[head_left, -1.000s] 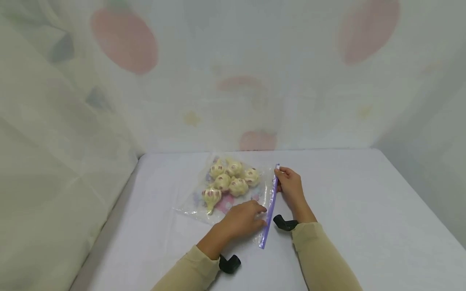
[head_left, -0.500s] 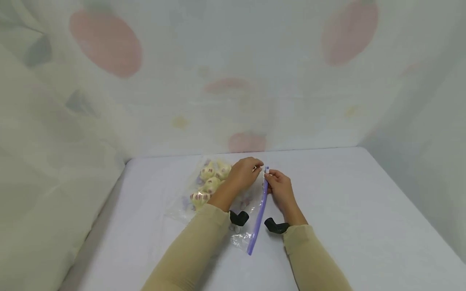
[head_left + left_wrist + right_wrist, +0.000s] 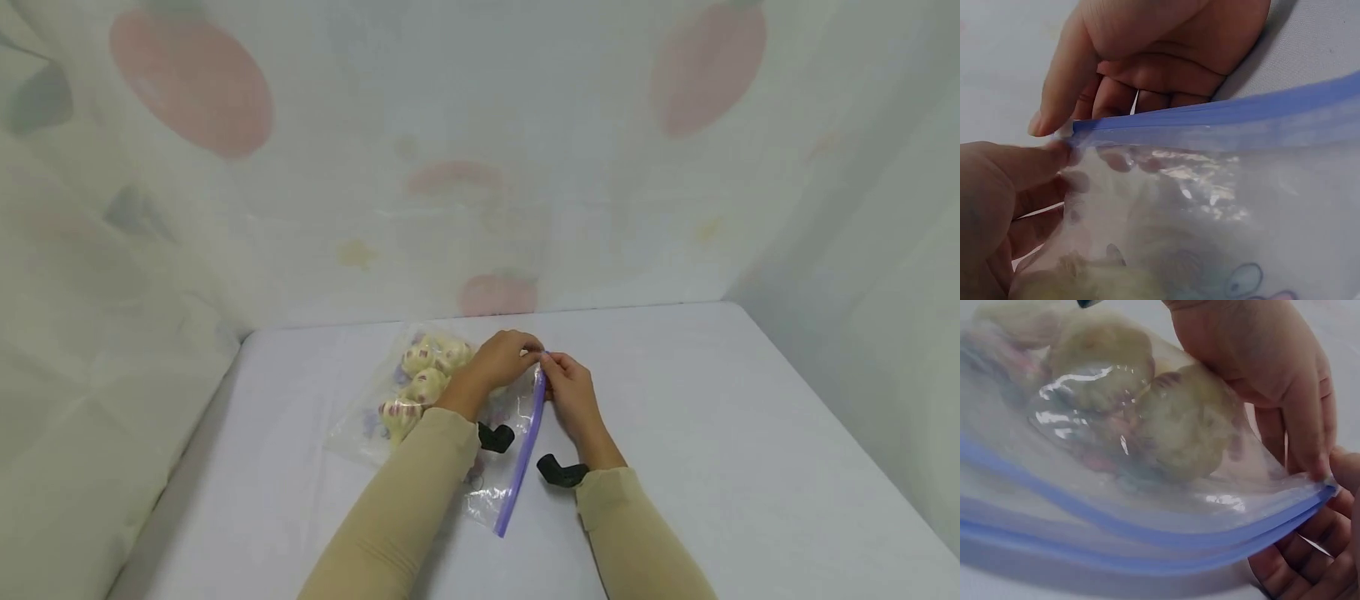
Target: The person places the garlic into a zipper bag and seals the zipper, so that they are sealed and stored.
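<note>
A clear zip bag (image 3: 483, 500) lies on the table, with a purple zip strip (image 3: 517, 475) along its right side. Several garlic bulbs (image 3: 427, 387) show through the plastic. My left hand (image 3: 504, 360) reaches over the bag and pinches its far corner at the zip's end. Beside it, my right hand (image 3: 573, 392) pinches the same end from the right. The left wrist view shows a small white slider (image 3: 1065, 129) between the two hands' fingertips. Two blue zip tracks (image 3: 1147, 537) stand apart in the right wrist view. My left forearm hides part of the bag.
A white-covered table (image 3: 712, 467) extends to both sides. Pale curtains (image 3: 600, 208) with faded fruit prints hang behind and at the sides. Black wrist mounts (image 3: 562, 472) sit near the sleeves.
My left hand has moved from the middle of the zip strip to its far end and now pinches the corner. The right hand keeps hold there. The head view has shifted slightly.
</note>
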Available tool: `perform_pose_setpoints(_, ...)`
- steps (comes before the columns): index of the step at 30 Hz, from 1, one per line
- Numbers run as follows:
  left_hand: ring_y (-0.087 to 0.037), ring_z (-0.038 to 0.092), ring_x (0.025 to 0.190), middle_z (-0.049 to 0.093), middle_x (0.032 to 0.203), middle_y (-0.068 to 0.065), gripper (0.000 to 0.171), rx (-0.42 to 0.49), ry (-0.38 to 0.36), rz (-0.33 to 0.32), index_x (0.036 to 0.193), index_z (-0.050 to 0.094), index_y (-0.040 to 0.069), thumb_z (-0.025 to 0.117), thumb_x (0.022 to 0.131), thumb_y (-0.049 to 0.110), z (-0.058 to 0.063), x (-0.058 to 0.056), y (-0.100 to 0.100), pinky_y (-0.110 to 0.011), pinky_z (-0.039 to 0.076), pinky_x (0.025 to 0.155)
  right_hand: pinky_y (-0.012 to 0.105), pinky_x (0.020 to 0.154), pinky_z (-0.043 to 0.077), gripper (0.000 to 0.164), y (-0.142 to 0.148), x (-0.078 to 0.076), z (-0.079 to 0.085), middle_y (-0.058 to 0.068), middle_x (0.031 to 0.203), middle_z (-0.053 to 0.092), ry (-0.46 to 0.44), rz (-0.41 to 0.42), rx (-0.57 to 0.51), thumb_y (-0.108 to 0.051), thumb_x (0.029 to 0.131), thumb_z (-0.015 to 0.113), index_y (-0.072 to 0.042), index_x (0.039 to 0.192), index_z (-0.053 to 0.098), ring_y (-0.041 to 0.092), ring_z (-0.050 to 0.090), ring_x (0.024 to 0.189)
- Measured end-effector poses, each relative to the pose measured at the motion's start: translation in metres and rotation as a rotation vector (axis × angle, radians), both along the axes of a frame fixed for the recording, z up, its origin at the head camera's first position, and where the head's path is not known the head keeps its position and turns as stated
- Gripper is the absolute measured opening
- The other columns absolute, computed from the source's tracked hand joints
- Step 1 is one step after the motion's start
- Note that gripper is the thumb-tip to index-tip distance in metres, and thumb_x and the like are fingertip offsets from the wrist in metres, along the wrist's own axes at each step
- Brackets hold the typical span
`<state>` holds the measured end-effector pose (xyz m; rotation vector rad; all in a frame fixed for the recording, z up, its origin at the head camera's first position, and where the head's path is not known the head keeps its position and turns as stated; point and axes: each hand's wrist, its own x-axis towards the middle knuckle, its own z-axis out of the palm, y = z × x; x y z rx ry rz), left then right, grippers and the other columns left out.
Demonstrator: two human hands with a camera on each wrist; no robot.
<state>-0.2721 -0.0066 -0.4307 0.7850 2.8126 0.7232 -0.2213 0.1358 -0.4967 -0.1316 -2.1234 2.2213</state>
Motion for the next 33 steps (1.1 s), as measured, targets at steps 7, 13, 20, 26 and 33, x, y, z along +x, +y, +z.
perform_pose_setpoints(7,-0.016,0.064,0.101,0.071,0.106,0.0,0.018,0.049,0.028,0.0,0.104,0.075,0.014,0.063,0.097,0.025,-0.003,0.0,0.006,-0.033,0.051,0.091,0.023,0.056,0.051,0.035,0.005,0.003,-0.001,0.001,0.077,0.061,0.01,-0.049,0.092,-0.036,0.098,0.06,-0.003,0.105,0.07,0.011,0.056,0.066)
perform_pose_setpoints(13,-0.014,0.063,0.092,0.07,0.1,0.002,0.015,0.079,0.034,0.056,0.097,0.075,0.015,0.064,0.096,0.026,-0.005,0.002,0.01,-0.032,0.051,0.083,0.022,0.054,0.049,0.039,0.008,0.005,0.0,0.001,0.074,0.059,0.016,-0.042,0.109,-0.037,0.098,0.059,0.001,0.103,0.069,0.012,0.054,0.063)
perform_pose_setpoints(20,-0.013,0.059,0.086,0.068,0.099,0.003,0.017,0.119,0.028,0.113,0.098,0.073,0.016,0.061,0.098,0.028,-0.009,0.0,0.014,-0.03,0.048,0.076,0.024,0.049,0.049,0.034,0.01,0.008,0.004,0.002,0.065,0.059,0.015,-0.006,0.124,-0.028,0.099,0.059,0.004,0.095,0.067,0.014,0.054,0.054)
perform_pose_setpoints(26,-0.013,0.057,0.083,0.067,0.097,0.002,0.018,0.172,0.059,0.174,0.1,0.073,0.015,0.061,0.098,0.028,-0.011,-0.005,0.008,-0.03,0.048,0.073,0.023,0.05,0.047,0.029,0.007,0.016,0.005,0.002,0.065,0.062,0.0,0.033,0.178,-0.024,0.097,0.061,0.003,0.09,0.068,0.012,0.054,0.053)
perform_pose_setpoints(33,-0.015,0.06,0.091,0.067,0.1,0.002,0.019,0.242,0.038,0.237,0.102,0.073,0.015,0.061,0.098,0.03,-0.012,-0.008,0.0,-0.033,0.051,0.081,0.023,0.049,0.044,0.026,0.002,0.026,0.004,0.0,0.058,0.058,0.038,0.029,0.281,-0.027,0.095,0.065,-0.003,0.086,0.07,0.014,0.052,0.052)
